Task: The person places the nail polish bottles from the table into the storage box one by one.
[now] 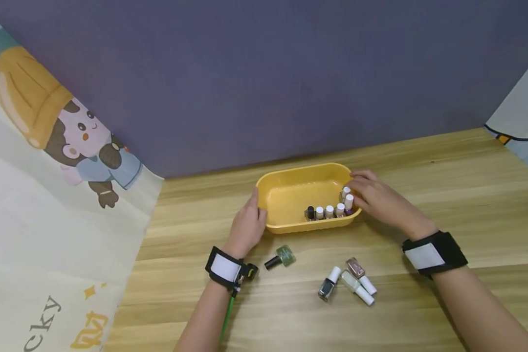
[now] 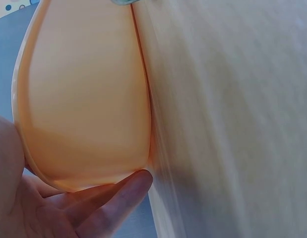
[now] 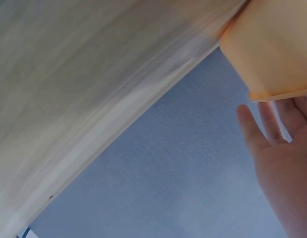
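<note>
Forearms [image 1: 484, 305] lead to a yellow tray [image 1: 286, 198], long axis crosswise between the hands. Left hand [image 1: 248, 222] grips one end; right hand [image 1: 380, 200] meets the other, beside capped bottles [image 1: 330, 212], its hold unclear. Nearward of left: green bottle [image 1: 286, 255].

Soft even light, faint shadows, hazy close-ups

We look forward and down from the head onto table [image 1: 290, 318] and tub [image 1: 286, 198], and in both wrist views, close up and tilted, onto that same tub's outer wall.
</note>
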Action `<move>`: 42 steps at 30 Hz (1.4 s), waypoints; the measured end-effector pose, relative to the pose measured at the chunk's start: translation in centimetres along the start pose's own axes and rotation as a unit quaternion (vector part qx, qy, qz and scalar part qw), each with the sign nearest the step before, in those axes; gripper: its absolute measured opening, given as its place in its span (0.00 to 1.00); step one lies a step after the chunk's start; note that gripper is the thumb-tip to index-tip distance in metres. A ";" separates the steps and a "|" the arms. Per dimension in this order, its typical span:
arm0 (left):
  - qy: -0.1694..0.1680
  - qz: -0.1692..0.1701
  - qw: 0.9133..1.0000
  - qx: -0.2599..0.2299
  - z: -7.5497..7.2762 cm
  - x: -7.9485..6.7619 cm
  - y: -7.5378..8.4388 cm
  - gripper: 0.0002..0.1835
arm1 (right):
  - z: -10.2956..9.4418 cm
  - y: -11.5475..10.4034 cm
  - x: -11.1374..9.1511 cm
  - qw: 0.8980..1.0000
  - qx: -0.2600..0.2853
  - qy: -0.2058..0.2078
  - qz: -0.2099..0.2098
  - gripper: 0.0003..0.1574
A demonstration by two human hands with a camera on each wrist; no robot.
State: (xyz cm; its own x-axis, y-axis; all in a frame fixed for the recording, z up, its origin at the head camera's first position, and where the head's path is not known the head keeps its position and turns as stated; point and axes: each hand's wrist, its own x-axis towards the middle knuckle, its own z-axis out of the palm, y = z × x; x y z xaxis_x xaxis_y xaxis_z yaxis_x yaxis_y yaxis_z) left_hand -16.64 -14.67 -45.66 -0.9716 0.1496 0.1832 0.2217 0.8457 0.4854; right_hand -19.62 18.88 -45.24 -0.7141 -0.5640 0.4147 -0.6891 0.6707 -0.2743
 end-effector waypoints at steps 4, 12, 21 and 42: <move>0.009 0.005 1.000 0.006 -0.4 0.2 0.3 0.32 | -0.2 -0.1 0.2 1.000 0.000 0.004 0.006 0.13; 0.001 -0.007 1.000 -0.001 -0.3 0.1 0.6 0.32 | -0.5 -0.4 0.2 1.000 -0.009 0.024 0.002 0.23; 0.002 0.000 1.000 0.005 -0.3 0.2 0.8 0.32 | -0.6 -0.8 -0.4 0.999 -0.018 0.045 -0.011 0.20; 0.006 -0.004 1.000 0.003 -0.2 0.3 0.3 0.31 | -3.0 -3.6 0.6 0.991 -0.031 0.088 -0.095 0.28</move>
State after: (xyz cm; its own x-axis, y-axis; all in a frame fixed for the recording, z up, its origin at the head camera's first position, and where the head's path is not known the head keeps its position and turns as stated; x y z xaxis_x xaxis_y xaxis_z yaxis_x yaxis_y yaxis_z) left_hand -16.85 -14.43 -45.29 -0.9722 0.1366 0.1902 0.2136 0.8500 0.4816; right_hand -17.23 17.60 -41.41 -0.5351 -0.5941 0.6006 -0.7967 0.5914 -0.1248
